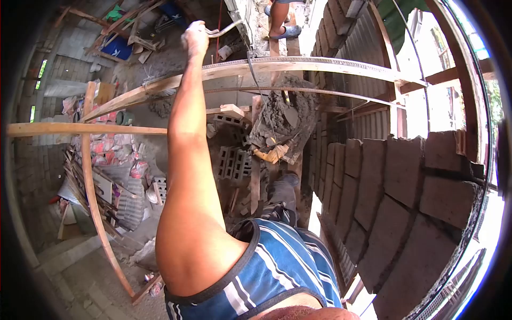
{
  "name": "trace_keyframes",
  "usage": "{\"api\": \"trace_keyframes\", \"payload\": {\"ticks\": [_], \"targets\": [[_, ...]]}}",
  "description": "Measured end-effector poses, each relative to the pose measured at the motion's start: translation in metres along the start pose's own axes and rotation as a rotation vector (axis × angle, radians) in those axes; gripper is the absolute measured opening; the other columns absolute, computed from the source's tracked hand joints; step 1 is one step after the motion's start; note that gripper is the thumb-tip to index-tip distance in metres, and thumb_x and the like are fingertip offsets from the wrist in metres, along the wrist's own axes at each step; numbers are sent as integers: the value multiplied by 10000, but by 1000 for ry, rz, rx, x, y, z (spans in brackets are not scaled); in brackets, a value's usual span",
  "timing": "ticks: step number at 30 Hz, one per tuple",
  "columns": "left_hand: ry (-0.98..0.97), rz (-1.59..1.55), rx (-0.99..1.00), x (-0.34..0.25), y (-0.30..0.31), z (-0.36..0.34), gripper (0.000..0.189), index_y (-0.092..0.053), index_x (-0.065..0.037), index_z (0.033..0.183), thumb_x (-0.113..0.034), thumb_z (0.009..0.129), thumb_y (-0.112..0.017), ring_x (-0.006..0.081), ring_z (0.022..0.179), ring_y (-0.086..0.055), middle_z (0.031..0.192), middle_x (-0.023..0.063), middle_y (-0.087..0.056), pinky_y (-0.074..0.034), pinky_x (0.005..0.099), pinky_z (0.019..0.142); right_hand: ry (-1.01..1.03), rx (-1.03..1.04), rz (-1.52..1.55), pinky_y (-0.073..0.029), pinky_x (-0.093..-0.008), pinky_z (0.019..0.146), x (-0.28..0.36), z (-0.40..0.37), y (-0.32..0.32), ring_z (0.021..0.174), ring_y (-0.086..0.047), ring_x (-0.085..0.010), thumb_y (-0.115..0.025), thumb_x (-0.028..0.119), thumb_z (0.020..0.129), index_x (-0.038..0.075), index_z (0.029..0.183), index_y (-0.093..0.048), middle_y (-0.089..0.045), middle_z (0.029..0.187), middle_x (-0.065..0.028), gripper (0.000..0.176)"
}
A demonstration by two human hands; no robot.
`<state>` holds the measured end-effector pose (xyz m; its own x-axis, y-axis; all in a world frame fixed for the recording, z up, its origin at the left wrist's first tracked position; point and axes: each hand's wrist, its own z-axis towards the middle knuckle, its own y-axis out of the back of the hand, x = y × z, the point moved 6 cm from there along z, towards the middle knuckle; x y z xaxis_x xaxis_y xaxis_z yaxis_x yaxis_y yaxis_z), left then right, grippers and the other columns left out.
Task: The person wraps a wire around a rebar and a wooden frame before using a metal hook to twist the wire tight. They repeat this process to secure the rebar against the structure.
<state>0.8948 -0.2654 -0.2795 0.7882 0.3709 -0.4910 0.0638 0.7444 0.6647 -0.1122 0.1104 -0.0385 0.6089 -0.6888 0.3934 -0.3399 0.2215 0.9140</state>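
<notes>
My left arm reaches far forward, over a wooden beam. At its end my left hand [196,39], dusted grey, is closed on a pale, curved bar or pipe [226,30] whose exact kind I cannot make out. The bar's far end reaches a grey-white post [240,22]. My right hand is out of view. Below and ahead, a heap of wet mortar [306,109] lies on a board, with a trowel [290,115] resting in it. A yellowish work glove [273,154] lies at the near edge of the mortar.
A wooden beam [341,66] and a rebar rod [352,96] cross in front of me. Hollow blocks [234,162] stand below. A block wall [394,186] rises on my right. Another person's sandalled foot [288,32] is ahead. Wooden poles [96,202] and sacks are at left.
</notes>
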Motion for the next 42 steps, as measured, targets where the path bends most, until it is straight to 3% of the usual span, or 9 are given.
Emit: {"api": "trace_keyframes", "payload": {"ticks": [11,15,20,23,26,28,30,34,42], "targets": [[273,-1252,-344,-120,211,-93,279,-555,22,1228,-143,1006,-593,209,809,-686,948,129,-657,-634,354,726,640,1053,470,-515,-323,762,98,-34,-104,888,-652,-190,-605,562,946,-51,1241,-612,-687,1002,-128,681],[577,-1797,57,-151,167,-178,248,-597,-46,1162,-254,1029,-568,213,799,-694,923,99,-681,-627,342,721,503,999,389,-469,-275,707,210,-61,-245,803,-603,-132,-725,572,838,-45,1147,-636,-649,878,-56,696],[869,-1957,663,-236,130,-305,206,-624,-66,1151,-213,1043,-528,247,809,-735,920,133,-727,-621,396,676,753,1132,751,-331,-449,1157,328,-97,-298,1370,-482,-328,-761,692,747,-54,1482,-396,-523,1443,-224,1110],[944,-1841,957,-274,127,-353,216,-632,-54,1150,-221,1042,-547,228,840,-743,935,127,-738,-621,334,711,687,1190,1143,-416,-425,1095,362,-112,-318,1302,-553,-315,-617,582,939,-42,1430,-463,-571,1390,-225,809],[822,-1664,1295,-266,123,-360,298,-656,-39,1182,-270,993,-651,187,878,-726,1014,83,-745,-600,325,782,526,1199,1366,-540,-400,799,361,-105,-324,622,-543,-170,-466,345,1081,18,955,-576,-542,647,-56,367],[3,-785,1366,-226,134,-291,282,-715,-64,1120,-292,956,-686,194,966,-699,1052,87,-743,-553,339,861,632,1226,1377,-532,-367,642,358,-103,-318,459,-348,-96,-464,320,1086,37,926,-567,-318,492,30,342],[-602,-300,773,-163,120,-212,266,-729,-47,1018,-282,901,-683,242,933,-691,997,139,-719,-546,374,859,690,1209,1183,-455,-303,523,338,-93,-316,457,-362,-76,-504,367,1067,31,908,-569,-374,515,30,377],[36,-47,117,32,123,-36,354,-722,-21,1101,-248,831,-746,274,873,-715,986,160,-744,-564,372,806,665,1108,634,-300,-214,475,282,-70,-322,513,-382,-18,-605,493,994,13,857,-630,-461,592,55,500],[259,1069,908,141,58,-6,399,-717,-132,1220,-131,832,-621,283,1326,-556,1361,96,-638,-319,634,1123,315,1028,334,-279,-233,480,127,-49,-357,534,-398,-31,-603,510,991,20,865,-650,-465,627,75,508]]}}
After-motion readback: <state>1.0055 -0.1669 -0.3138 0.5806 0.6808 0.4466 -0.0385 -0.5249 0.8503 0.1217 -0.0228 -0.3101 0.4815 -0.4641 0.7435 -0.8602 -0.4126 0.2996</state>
